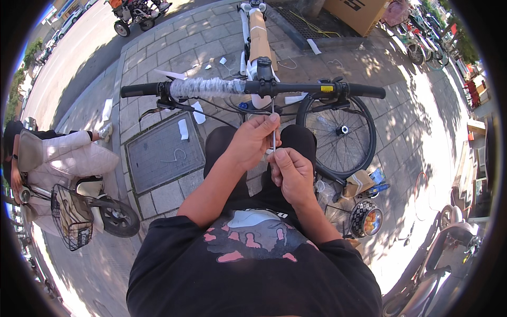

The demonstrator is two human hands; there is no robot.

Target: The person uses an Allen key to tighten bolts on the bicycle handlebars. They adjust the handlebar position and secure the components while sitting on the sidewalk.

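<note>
In front of my lap, both hands hold a thin silver rod [273,136] that points up toward the handlebar. My left hand [253,141] pinches its upper part. Just below and to the right, my right hand [293,177] closes its thumb and fingers round the lower end. Whether the rod is a tool or a bike part I cannot tell. Above my hands the black bicycle handlebar [296,89] spans left to right, clear wrap [206,87] round its left half. The stem [265,74] sits mid-bar, and the frame tube behind is covered in brown cardboard [259,39].
A loose bicycle wheel [374,127] leans right of my knees. By it lie a patterned round container [365,219], a cardboard piece [357,183] and a blue tool [379,188]. A parked scooter [119,215] with a wire basket [71,216] stands left, near a metal ground cover [163,153].
</note>
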